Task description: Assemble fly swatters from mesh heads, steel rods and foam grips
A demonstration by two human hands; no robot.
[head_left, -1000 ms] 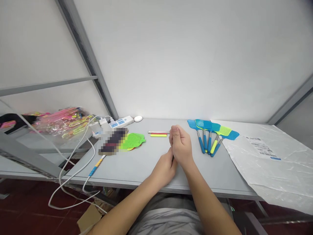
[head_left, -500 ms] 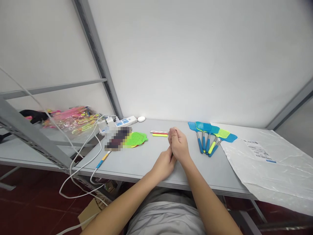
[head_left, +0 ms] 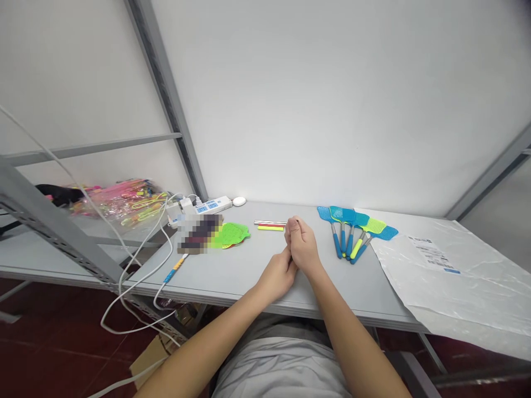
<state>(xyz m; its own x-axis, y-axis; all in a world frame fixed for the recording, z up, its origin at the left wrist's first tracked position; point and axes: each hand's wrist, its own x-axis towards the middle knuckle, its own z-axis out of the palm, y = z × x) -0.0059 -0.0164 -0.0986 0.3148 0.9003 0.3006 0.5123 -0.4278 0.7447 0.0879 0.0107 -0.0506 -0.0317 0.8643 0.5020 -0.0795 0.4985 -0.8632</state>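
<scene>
My left hand (head_left: 277, 275) is closed low over the front half of the table. Just above and to its right, my right hand (head_left: 302, 244) is closed too, and the two meet. Whatever lies between the fingers is hidden. Behind my right hand, a yellow-green rod (head_left: 270, 228) lies beside a silver rod (head_left: 269, 222), with a strip of red between them. To the right, several fly swatters (head_left: 352, 232) with blue or yellow-green heads and handles are fanned out. Leaf-shaped green swatter heads (head_left: 234, 235) lie in a stack on the left.
A power strip (head_left: 213, 205) with plugs and a white oval object (head_left: 239, 201) stand at the back left. White cables (head_left: 120, 287) hang over the table's left edge. A white plastic sheet (head_left: 448, 287) covers the right end. Bagged colourful items (head_left: 128, 202) lie on the left shelf.
The view has shifted slightly, so the swatters and sheet sit a little further left in the picture. My hands keep almost the same closed pose.
</scene>
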